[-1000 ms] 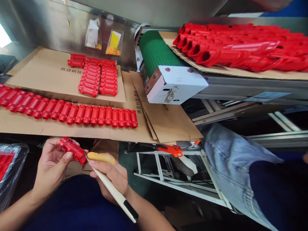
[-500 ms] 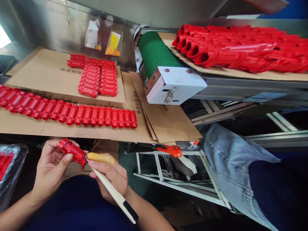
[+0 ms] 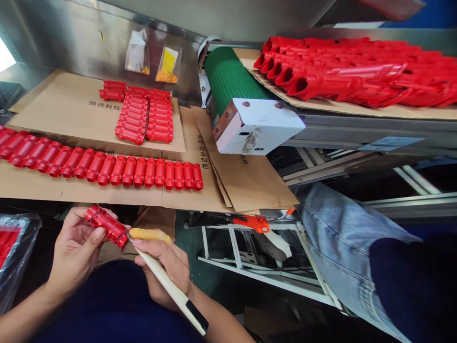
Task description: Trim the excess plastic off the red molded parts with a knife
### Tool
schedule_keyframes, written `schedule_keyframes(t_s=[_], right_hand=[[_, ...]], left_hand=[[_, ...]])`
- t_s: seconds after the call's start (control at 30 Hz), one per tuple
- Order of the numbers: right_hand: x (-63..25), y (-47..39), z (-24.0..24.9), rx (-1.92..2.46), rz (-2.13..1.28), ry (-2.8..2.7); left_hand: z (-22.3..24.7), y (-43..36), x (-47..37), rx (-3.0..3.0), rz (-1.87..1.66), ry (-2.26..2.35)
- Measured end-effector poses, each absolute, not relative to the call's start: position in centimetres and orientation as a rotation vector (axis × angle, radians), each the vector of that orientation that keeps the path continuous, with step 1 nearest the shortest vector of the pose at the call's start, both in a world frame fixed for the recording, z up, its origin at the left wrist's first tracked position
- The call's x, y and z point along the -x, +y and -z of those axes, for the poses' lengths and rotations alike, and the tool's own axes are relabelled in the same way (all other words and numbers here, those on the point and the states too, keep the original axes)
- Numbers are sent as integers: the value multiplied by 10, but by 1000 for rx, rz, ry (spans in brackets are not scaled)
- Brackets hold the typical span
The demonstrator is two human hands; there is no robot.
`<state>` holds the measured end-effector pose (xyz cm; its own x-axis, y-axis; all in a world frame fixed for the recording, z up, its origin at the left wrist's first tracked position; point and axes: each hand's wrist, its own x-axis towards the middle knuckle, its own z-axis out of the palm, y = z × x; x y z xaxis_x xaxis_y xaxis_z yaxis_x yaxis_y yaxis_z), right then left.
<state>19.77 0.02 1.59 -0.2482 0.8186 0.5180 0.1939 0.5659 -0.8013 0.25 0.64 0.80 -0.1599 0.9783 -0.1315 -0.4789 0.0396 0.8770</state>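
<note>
Between the thumb and fingers of my left hand [image 3: 76,245] is a red plastic sleeve [image 3: 107,224], tilted down to the right, its slotted side facing me. My right hand [image 3: 164,267] grips a slim knife [image 3: 171,290] with a cream handle and a black patch near its rear end. The knife's metal tip meets the right end of the sleeve; the exact contact is hidden by my fingers. A yellow finger cot [image 3: 150,234] covers my right index finger. Past my hands, a long row of similar red sleeves [image 3: 107,169] lies on cardboard [image 3: 39,183].
More red sleeves [image 3: 160,116] lie further back on cardboard. A green conveyor belt [image 3: 232,71] carries a heap of red parts [image 3: 342,71]. Two small plastic bags [image 3: 169,64] hang on the metal wall. Orange-handled pliers [image 3: 252,223] and another person's denim-clad leg [image 3: 332,243] are at right.
The red sleeve has turned slightly in my left hand. The knife's rear end has shifted a little down and right, while its tip stays at the sleeve's end.
</note>
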Motion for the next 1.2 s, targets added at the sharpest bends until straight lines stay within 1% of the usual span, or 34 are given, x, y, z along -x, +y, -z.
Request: schedule_keyframes(t_s=[0.2,0.37,0.4,0.53,0.57,0.63,0.7,0.8,0.87,1.07,1.2], right_hand=[[-198,-2,-14,855,-756,-1743],[-206,10,-14,807,-877,-1819],[-208,14,-16,770,-834,-1882],[-216,26,-24,667,-483,-2203],[-217,27,-26,659,-441,-2255],[-217,27,-25,656,-461,-2256],[-216,26,-21,699,-628,-2117],[-214,23,-16,834,-1084,-1756],[-212,21,-16,890,-1316,-1549],[-207,22,-13,899,-1537,-1285],[-198,22,-3,730,-1718,-1035]], left_hand=[[-7,6,-3,-682,-1493,992],[-1,3,2,-754,-1493,1116],[-1,3,2,-756,-1491,1138],[-2,9,0,-681,-1447,1113],[-3,11,-1,-656,-1427,1098],[-4,13,-2,-627,-1392,1083],[-6,13,-1,-658,-1387,1096],[-8,9,1,-839,-1428,1181],[-10,6,1,-992,-1465,1261],[-6,-1,-4,-1230,-1504,1389],[2,-6,-3,-1283,-1510,1411]])
